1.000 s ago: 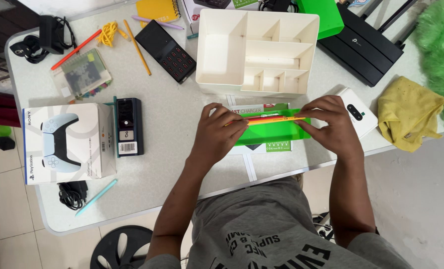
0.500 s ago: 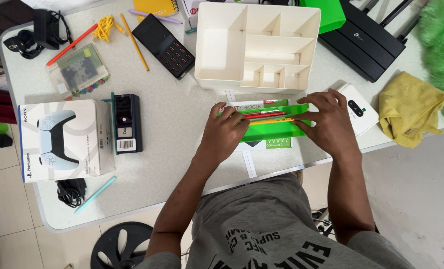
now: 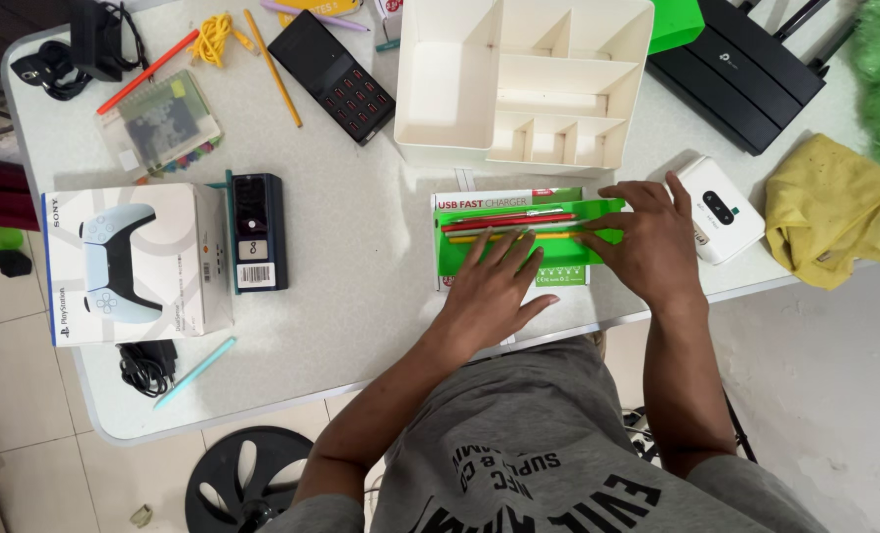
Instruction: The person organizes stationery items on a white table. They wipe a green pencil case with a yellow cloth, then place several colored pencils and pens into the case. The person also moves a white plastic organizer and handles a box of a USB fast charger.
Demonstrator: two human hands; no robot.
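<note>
compared with a second earlier: pencils no longer pinched between both hands; now laid lengthwise in the green tray (image 3: 558, 255), red pencil (image 3: 504, 221) uppermost, yellow pencil (image 3: 514, 236) just below it. judged from this: the set-down looked complete, with the hands only steadying or squaring up. left hand (image 3: 494, 296) lowered from the tray's left end to its near edge, flat, fingers spread and laid over the tray floor, tips just below the yellow pencil; contact with that pencil could not be told. right hand (image 3: 647, 242) kept at the tray's right end, fingers extended and close together, tips over the pencils' right ends; nothing seen pinched in either hand. tray resting on a flat charger box (image 3: 504, 202) on the table (image 3: 361, 257), close to the near table edge and directly before the body. white organiser (image 3: 519, 84) just beyond the tray, compartments bare. white device (image 3: 718, 209) touching or just beside the right hand's outer side. yellow cloth (image 3: 830, 212) farther right. controller box (image 3: 134, 262) and dark blue box (image 3: 255, 232) well apart to the left; loose pencils and a black remote-like bar (image 3: 333, 77) at the far left of the table.
</note>
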